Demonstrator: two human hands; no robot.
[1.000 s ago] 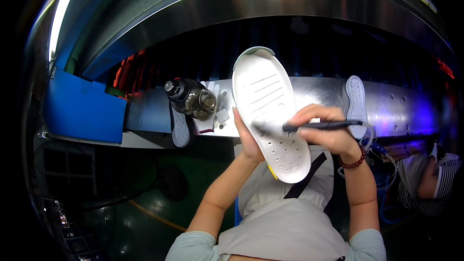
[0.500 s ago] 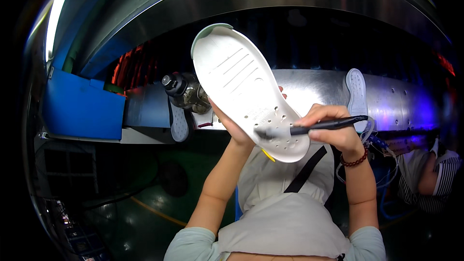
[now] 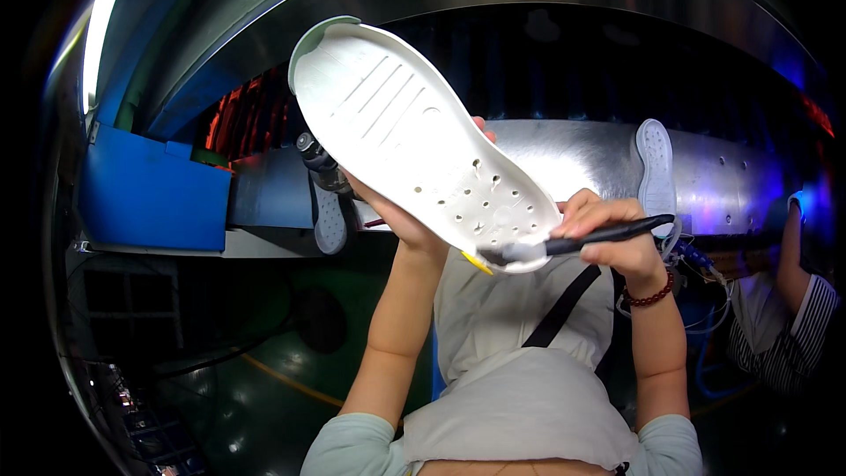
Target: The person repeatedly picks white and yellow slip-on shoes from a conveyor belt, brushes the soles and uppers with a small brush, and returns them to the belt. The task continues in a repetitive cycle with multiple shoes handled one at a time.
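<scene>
A white shoe sole [image 3: 414,137] is held up tilted, its far end up to the left and its near end by my right hand. Several small holes dot its near half, and grooves cross the far half. My left hand [image 3: 405,214] grips it from the left edge and beneath, with fingertips showing past the far right edge. Between the fingers of my right hand [image 3: 612,229] is a black-handled brush [image 3: 599,236]. Its pale, blurred tip touches the sole's near end, close to a yellow tab [image 3: 477,263] on the rim.
On the metal ledge [image 3: 546,145] stands a dark bottle [image 3: 322,159], partly behind the sole. Another sole [image 3: 330,220] leans at left, and one more [image 3: 655,163] lies at right. A blue box [image 3: 150,194] stands at left. A co-worker's arm [image 3: 791,256] reaches in at far right.
The sole has shifted left and slightly up, tilting further. The brush tip has moved from among the holes to the near rim. The co-worker's arm has risen toward the ledge.
</scene>
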